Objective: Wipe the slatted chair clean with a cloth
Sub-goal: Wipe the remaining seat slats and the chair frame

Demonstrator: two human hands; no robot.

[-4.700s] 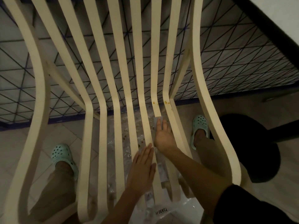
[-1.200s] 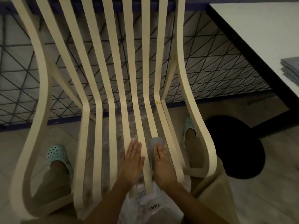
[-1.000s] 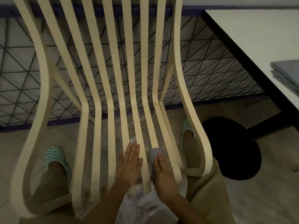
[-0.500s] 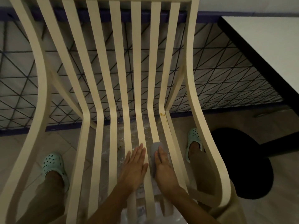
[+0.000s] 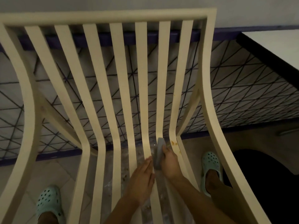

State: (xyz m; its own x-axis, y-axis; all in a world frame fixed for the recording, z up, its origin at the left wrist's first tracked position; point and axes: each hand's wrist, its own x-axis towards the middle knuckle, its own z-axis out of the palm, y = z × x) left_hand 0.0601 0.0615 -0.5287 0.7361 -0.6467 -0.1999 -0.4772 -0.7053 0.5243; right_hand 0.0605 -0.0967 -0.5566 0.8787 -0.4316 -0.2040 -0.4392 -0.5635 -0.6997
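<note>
Cloth (image 5: pixel 158 155) runs lengthwise along a slat of the slatted chair (image 5: pixel 142 78) — right hand (image 5: pixel 169 164) grips it, left hand (image 5: pixel 142 178) lies flat.

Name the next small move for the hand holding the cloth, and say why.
Probably slide the cloth rightward onto the orange stain on the next slat: the right hand grips the cloth beside it, that stain looks unwiped, and the left hand rests flat nearby.
</note>
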